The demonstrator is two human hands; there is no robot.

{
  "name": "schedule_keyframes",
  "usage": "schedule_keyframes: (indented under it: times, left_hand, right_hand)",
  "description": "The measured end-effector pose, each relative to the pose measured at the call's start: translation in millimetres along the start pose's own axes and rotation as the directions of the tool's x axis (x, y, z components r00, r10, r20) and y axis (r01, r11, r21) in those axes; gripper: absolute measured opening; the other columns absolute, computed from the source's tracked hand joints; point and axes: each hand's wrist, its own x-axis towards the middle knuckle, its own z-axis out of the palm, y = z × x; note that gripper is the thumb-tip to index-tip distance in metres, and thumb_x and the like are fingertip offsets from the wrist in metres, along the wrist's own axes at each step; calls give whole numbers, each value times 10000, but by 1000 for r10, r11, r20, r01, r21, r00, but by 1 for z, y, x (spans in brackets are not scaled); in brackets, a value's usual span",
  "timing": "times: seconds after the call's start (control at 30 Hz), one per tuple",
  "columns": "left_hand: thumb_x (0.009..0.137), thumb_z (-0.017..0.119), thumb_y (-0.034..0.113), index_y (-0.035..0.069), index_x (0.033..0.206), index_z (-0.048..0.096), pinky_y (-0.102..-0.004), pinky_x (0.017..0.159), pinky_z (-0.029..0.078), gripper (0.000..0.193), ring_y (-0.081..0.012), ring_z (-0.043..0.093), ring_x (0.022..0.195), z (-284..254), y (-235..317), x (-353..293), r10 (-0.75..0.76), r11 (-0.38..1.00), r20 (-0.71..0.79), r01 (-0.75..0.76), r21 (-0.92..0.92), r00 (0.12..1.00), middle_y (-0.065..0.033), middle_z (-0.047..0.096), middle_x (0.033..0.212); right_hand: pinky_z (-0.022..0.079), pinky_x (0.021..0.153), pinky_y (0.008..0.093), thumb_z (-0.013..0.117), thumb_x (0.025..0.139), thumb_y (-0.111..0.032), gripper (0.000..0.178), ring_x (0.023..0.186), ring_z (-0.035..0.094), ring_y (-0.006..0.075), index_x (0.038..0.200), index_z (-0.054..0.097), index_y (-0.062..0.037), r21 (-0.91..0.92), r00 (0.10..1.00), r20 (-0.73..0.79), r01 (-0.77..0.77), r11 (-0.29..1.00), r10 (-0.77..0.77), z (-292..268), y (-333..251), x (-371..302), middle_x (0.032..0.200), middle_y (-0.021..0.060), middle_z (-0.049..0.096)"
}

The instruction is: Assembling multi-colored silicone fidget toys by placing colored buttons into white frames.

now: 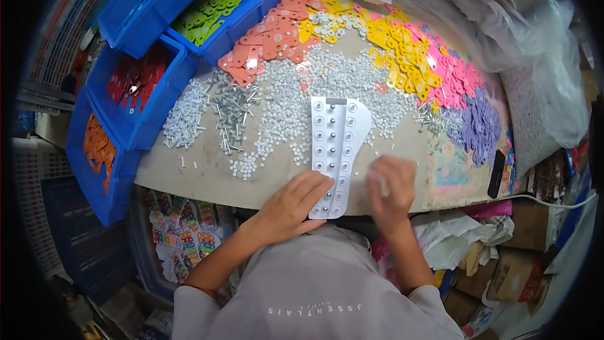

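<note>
A white plastic jig plate with rows of round sockets, most holding small metal pins, lies on the table in front of me. My left hand rests on its near left corner, fingers curled against the edge. Just right of the plate, my right hand is blurred, its fingers bunched together close to the table; what they pinch is too blurred to tell. Small white plastic rings lie scattered beyond the plate, with metal pins and white studs heaped to the left.
Piles of flat plastic tags lie along the far table: orange, yellow, pink, purple. Blue bins with green, red and orange tags stand at left. Clear plastic bags crowd the right; a dark phone lies near the right edge.
</note>
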Motion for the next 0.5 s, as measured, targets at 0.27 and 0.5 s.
schedule_keyframes:
  times: [0.27, 0.5]
  left_hand:
    - [791, 808, 244, 18, 1332, 562, -471, 1040, 448, 635, -358, 530, 1222, -34, -6, 24, 59, 998, -139, -56, 30, 989, -162, 567, 1265]
    - [884, 702, 81, 28, 1007, 744, -408, 839, 521, 139, -312, 686, 913, -98, -77, 125, 7, 966, -488, 121, 230, 873, -134, 729, 961]
  right_hand:
    - [445, 904, 414, 679, 865, -12, 157, 1003, 584, 333, 1022, 687, -17, -79, 994, 104, -33, 996, 41, 31, 81, 97, 1018, 131, 670]
    - [475, 916, 433, 688, 864, -61, 171, 1010, 621, 355, 1030, 704, -27, -43, 982, 188, 2, 999, 7, 96, 117, 194, 1008, 152, 708]
